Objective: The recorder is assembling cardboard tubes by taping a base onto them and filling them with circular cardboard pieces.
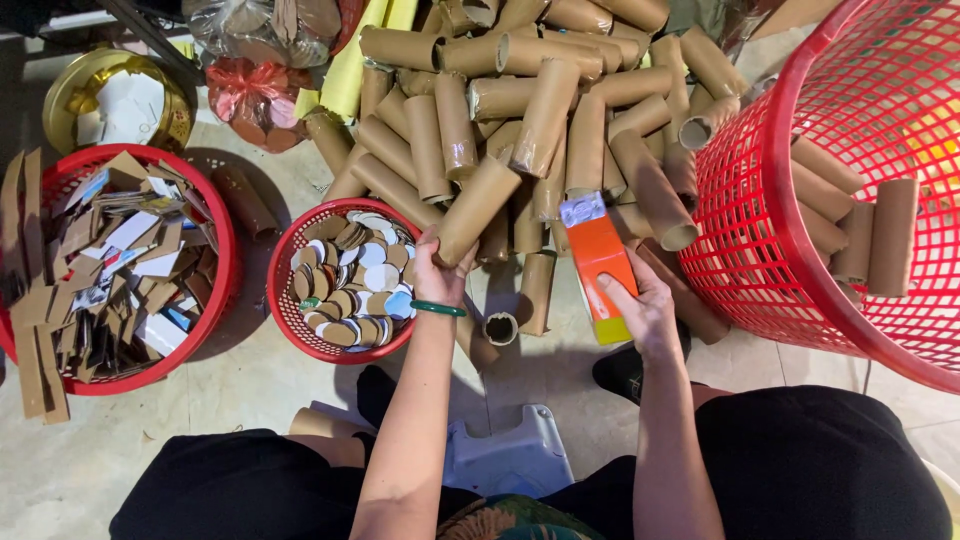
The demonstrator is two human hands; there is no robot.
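Filling the right edge, a tall red plastic mesh basket point(790, 230) is seen holding several brown cardboard tubes point(880, 235). At the left, a wide red plastic bowl point(222, 262) is heaped with flat cardboard scraps point(110, 270). Between them, a small red mesh basket point(290, 320) is filled with round cardboard discs point(352, 280). A loose pile of cardboard tubes point(520, 110) is spread across the floor. One tube from the pile point(478, 210) is gripped by the left hand point(438, 272); an orange rectangular block point(600, 265) is clasped by the right hand point(645, 312).
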